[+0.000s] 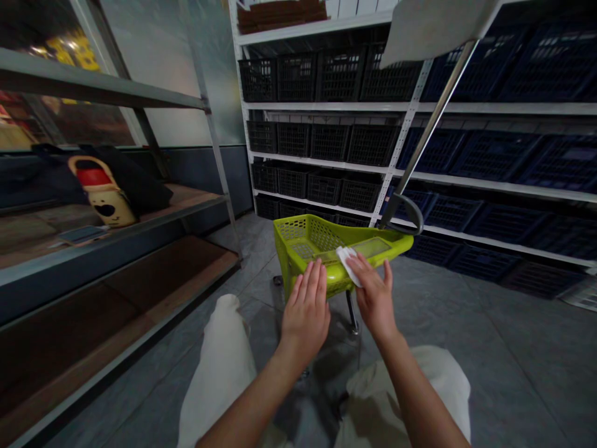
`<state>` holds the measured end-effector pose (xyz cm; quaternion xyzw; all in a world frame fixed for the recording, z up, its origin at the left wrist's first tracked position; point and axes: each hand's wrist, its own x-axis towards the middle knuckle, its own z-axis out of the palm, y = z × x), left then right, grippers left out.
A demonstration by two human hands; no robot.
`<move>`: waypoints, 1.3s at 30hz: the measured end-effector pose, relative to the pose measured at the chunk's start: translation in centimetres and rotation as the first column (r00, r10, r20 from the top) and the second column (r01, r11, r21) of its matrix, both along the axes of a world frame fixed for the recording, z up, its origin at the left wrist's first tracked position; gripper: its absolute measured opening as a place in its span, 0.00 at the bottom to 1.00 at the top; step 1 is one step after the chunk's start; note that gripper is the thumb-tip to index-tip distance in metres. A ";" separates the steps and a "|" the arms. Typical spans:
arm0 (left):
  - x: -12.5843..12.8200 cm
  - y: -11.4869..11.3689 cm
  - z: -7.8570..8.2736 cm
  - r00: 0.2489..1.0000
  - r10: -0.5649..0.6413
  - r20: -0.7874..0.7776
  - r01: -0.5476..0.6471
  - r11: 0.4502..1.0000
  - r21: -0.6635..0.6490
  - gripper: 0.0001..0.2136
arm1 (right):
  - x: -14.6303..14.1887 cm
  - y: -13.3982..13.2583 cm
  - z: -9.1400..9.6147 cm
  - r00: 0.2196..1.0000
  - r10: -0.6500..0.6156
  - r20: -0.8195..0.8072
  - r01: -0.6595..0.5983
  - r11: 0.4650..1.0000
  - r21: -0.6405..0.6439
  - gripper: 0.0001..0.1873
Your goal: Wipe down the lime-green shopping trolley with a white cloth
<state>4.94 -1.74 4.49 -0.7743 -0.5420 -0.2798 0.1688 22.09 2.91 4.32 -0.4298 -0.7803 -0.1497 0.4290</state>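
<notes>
A small lime-green shopping cart (298, 228) with a perforated basket stands on the floor between my knees. My left hand (308, 311) lies flat against the near rim of the basket, its fingers stretched out side by side. In my right hand (373, 292) is a folded white wipe (348, 264), pressed onto the cart's rim beside the clear panel (373, 247). A metal pole (436, 124) rises from the cart's right end, with a grey curved handle (413, 214) at its foot and a pale flat board (431, 28) at the top.
At left, a metal rack (186, 211) holds a bottle with a red top (105, 193), a phone (81, 234) and a dark bag (135, 180). White shelving (326, 107) at the back carries black crates (326, 140) and blue crates (494, 155). Grey tiles (471, 336) form the floor.
</notes>
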 end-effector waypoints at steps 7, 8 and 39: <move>0.4 0.4 -1.0 0.999 0.033 0.030 -0.034 0.999 0.020 0.40 | -2.3 -0.9 -0.4 0.998 0.022 -0.056 -0.022 1.000 -0.011 0.32; 0.4 0.5 -1.1 0.999 0.038 0.030 -0.038 0.999 0.019 0.40 | -2.7 -1.2 -0.5 0.996 0.084 -0.012 -0.084 0.996 -0.021 0.33; 1.2 0.0 -1.3 0.991 0.071 0.115 -0.074 0.997 0.015 0.39 | -0.3 0.1 -0.3 1.000 0.005 0.012 -0.005 1.000 -0.005 0.35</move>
